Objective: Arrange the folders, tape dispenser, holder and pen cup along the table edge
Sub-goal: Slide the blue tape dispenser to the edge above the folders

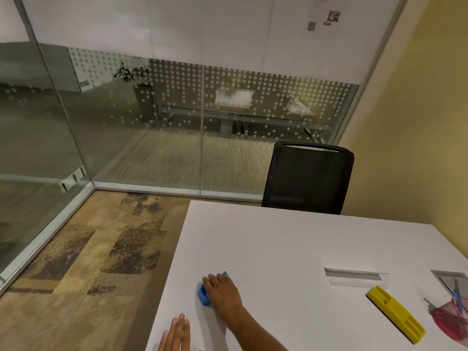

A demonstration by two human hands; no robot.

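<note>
A blue tape dispenser (203, 296) sits near the left edge of the white table (278, 249). My right hand (222, 292) lies over it, fingers wrapped on its top. Flat on the table near the front left corner is my left hand (177, 335), fingers together and holding nothing. A long yellow holder (395, 313) lies at an angle on the right part of the table. At the right border stands a red mesh pen cup (450, 323) with pens in it, partly cut off. No folders are in view.
Two rectangular cable cut-outs (357, 276) open in the table top on the right. A black mesh office chair (307, 177) stands behind the far table edge. Glass partition walls (152, 122) enclose the carpeted floor on the left.
</note>
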